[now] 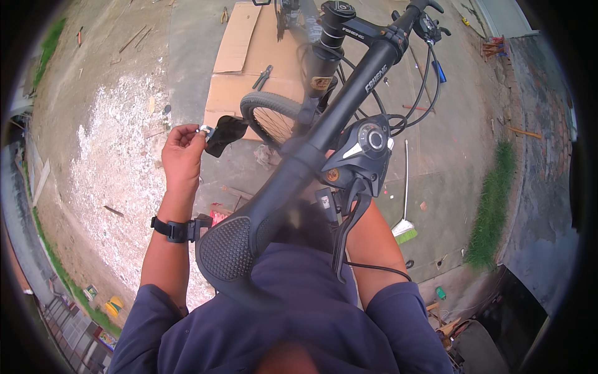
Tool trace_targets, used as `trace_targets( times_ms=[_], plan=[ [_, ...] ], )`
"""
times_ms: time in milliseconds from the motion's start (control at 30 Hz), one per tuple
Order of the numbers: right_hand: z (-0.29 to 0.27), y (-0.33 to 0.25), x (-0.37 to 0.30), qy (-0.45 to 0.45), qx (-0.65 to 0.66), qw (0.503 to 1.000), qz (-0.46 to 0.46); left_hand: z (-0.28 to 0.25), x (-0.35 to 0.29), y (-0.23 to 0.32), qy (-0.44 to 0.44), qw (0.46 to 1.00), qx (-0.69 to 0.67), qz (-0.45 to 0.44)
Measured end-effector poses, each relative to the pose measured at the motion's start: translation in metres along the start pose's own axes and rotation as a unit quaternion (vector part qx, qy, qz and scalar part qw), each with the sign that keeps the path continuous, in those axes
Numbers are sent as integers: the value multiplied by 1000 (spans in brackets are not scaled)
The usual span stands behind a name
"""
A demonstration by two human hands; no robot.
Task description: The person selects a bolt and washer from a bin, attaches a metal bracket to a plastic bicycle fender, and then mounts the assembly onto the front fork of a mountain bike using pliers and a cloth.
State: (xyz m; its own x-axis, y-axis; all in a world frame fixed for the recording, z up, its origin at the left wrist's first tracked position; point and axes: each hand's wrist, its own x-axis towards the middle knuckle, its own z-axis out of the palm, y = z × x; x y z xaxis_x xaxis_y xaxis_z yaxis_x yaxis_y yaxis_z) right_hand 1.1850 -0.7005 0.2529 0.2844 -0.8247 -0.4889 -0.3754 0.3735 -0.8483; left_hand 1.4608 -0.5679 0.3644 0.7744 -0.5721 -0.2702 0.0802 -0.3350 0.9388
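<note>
Handlebar grip: the black, dimpled rubber grip (227, 249) is nearest, in front of the person's chest.
Brake lever and gear shifter: the lever (350, 234) hangs below the shifter (367, 144) on the handlebar (358, 90).
Right hand: its forearm (377, 249) runs behind the lever; bike parts cover the fingers, so I cannot tell whether they grasp anything.
Left hand: the hand (182, 153) is out to the left of the bar, thumb and fingers pinching a small pale piece (205, 129).
Black flap: the flap (225, 136) is right beside that piece, near the front wheel (274, 112); whether they are joined is unclear.
Possible drop: the pinch looks slight, so a slip could send the small piece into the rubble (118, 162).
Possible snag: if the bar swings, the looping cables (430, 81) could catch, or the wheel could knock the flap.
Cardboard: the sheet (233, 93) lies under the wheel, pliers (263, 77) on it.
Green bottle: a bottle-like container (441, 292) lies beyond the right arm; its contents cannot be made out.
</note>
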Motion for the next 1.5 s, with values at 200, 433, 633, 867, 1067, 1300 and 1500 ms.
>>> trace_targets(
  times_ms=[200,433,633,867,1067,1300,1500],
  plan=[
    [-14,10,14,4,184,980,73,25,27,8,41,996,-70,37],
    [-10,-8,23,2,283,955,90,27,29,11,33,995,-91,12],
    [-2,-14,23,26,206,975,80,19,41,12,-13,996,-85,-12],
    [5,-16,8,146,217,958,120,4,67,8,-128,986,-64,-85],
    [61,-29,-63,6,41,987,154,-8,69,-4,-232,959,-83,-142],
    [169,-80,-71,19,-199,977,-73,-6,57,-23,-276,931,-71,-229],
    [194,-71,-62,-9,-153,988,-14,9,51,-34,-296,923,-72,-234]
  ],
)
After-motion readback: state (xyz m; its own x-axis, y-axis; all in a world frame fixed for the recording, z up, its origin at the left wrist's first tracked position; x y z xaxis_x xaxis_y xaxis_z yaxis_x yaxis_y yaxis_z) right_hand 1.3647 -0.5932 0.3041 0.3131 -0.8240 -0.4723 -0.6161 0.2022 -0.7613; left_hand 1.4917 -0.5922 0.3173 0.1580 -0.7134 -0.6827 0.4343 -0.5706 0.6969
